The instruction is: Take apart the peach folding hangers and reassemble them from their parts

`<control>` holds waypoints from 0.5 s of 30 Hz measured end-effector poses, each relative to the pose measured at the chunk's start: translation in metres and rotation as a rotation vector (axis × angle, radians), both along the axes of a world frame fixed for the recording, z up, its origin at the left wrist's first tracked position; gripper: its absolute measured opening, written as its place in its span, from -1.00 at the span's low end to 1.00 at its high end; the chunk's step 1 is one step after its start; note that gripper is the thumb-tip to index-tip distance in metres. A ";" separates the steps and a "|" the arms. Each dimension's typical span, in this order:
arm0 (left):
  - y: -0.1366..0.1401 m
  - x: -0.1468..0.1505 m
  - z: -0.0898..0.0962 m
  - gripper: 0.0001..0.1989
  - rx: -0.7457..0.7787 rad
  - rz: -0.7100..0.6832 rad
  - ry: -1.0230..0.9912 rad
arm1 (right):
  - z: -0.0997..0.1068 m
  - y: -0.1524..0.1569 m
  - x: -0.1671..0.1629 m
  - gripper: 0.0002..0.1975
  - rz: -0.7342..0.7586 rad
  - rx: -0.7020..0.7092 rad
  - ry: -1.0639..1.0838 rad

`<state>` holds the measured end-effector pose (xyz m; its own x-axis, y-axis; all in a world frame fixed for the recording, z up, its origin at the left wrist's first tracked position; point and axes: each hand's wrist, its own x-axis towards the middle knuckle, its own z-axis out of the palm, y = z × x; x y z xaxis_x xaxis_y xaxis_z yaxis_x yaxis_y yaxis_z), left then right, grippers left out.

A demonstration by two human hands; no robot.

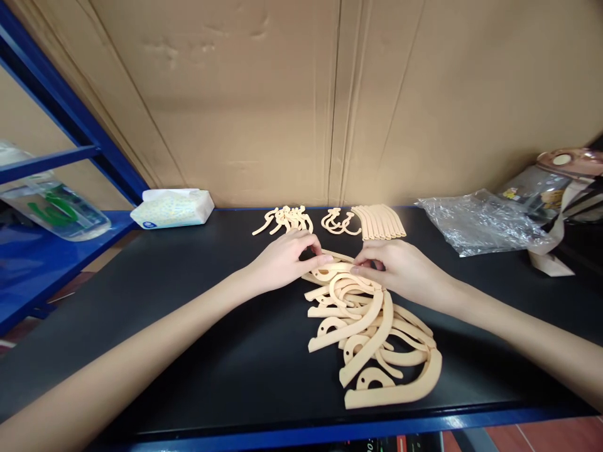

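Note:
Several beige plastic folding-hanger pieces [362, 339] lie overlapped in a pile on the black tabletop, curved arms and round holed ends showing. At the pile's far end my left hand [294, 257] pinches the left end of a folding hanger [336, 270] between thumb and fingers. My right hand [393, 267] has its thumb and fingertips closed on the same hanger's right side. The hanger's far edge is partly covered by the fingers. Beyond my hands lie small loose hooks [287, 220], a few more hooks [340, 223] and a neat row of curved arms [379, 223].
A tissue pack [174, 208] sits at the back left, beside a blue metal frame [61, 94]. Clear plastic bags [480, 223] and a transparent bottle with a strap [537, 188] occupy the back right. Cardboard [235, 94] rises behind the black table [211, 364].

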<state>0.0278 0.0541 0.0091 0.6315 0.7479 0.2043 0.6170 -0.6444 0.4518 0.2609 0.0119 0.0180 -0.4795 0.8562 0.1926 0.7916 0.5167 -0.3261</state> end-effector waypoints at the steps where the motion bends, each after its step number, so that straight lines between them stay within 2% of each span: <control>1: 0.001 0.000 0.001 -0.61 -0.016 0.018 -0.018 | -0.001 0.002 0.000 -0.76 -0.016 -0.034 0.063; 3: 0.003 0.002 0.002 -0.61 -0.144 0.040 -0.109 | -0.003 0.005 0.000 -0.75 -0.038 -0.119 0.215; 6: 0.006 0.006 0.005 -0.71 -0.581 0.079 -0.463 | -0.004 0.009 0.000 -0.73 -0.041 -0.221 0.451; 8: 0.009 0.008 0.006 -0.74 -0.776 0.128 -0.684 | -0.001 0.013 0.001 -0.72 -0.053 -0.205 0.559; 11: 0.012 0.011 0.007 -0.76 -0.788 0.192 -0.812 | 0.006 0.019 0.003 -0.72 -0.090 -0.114 0.586; 15: 0.011 0.024 0.018 -0.79 -0.748 0.221 -0.845 | 0.020 0.029 0.000 -0.77 -0.152 0.125 0.302</control>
<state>0.0515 0.0648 0.0275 0.3442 0.9379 -0.0420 0.0010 0.0443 0.9990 0.2607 0.0409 0.0380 -0.2539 0.8744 0.4135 0.7402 0.4508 -0.4988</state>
